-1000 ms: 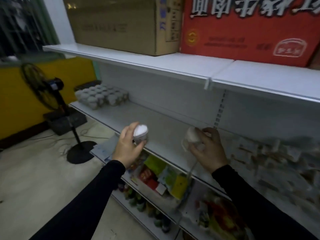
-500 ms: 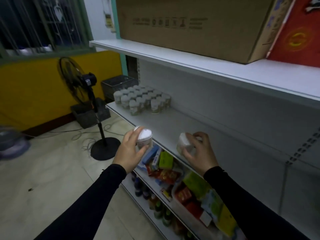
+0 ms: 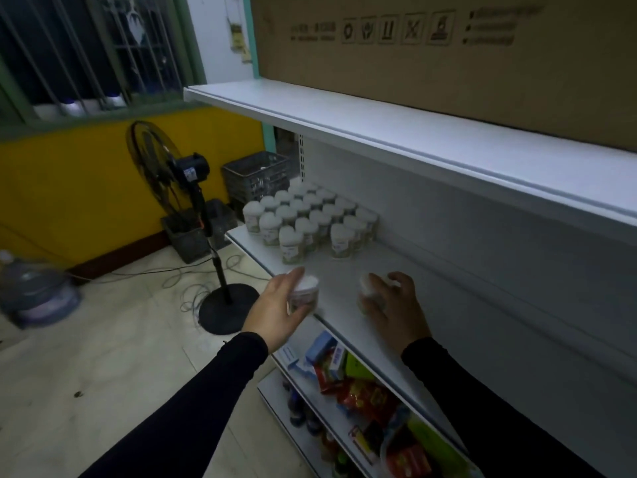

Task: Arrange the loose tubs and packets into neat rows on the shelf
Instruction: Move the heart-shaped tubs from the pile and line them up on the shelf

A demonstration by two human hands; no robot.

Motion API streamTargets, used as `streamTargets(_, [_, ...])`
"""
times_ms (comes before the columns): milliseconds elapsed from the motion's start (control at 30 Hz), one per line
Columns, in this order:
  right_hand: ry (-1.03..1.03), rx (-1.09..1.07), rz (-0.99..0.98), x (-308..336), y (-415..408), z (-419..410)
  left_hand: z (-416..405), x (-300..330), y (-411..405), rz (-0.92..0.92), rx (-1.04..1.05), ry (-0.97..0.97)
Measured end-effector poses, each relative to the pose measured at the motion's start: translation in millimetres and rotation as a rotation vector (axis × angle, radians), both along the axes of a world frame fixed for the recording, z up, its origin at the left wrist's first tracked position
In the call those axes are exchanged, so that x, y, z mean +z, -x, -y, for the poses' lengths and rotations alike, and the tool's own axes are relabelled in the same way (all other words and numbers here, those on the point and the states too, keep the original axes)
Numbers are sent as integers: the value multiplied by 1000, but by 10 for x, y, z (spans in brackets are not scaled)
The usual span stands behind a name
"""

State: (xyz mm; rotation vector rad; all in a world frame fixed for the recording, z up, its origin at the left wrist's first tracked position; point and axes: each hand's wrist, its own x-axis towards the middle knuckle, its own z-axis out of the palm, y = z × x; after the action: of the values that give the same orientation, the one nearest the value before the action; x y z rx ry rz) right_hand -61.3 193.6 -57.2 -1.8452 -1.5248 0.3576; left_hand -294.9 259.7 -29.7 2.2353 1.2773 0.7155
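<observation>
While both hands (image 3: 275, 310) grip tubs (image 3: 305, 293), the rows (image 3: 306, 219) have come nearer.

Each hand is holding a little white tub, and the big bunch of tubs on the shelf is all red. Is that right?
Not quite. The head view shows the grouped tubs are white, not red. The left hand and right hand do each hold a white tub.

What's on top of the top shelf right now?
A large brown cardboard box sits on the top shelf, printed with handling symbols. Its top and right end run out of frame, and its contents are hidden.
</observation>
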Motion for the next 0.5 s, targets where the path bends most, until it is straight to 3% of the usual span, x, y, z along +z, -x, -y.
streamTargets(233, [45,-56,34,-80,71,-407,-611,-204,-118,9,-35,34])
streamTargets(500, [-44,-262,-121,-20,473,-889,-1064,-247,17,216,-179,175])
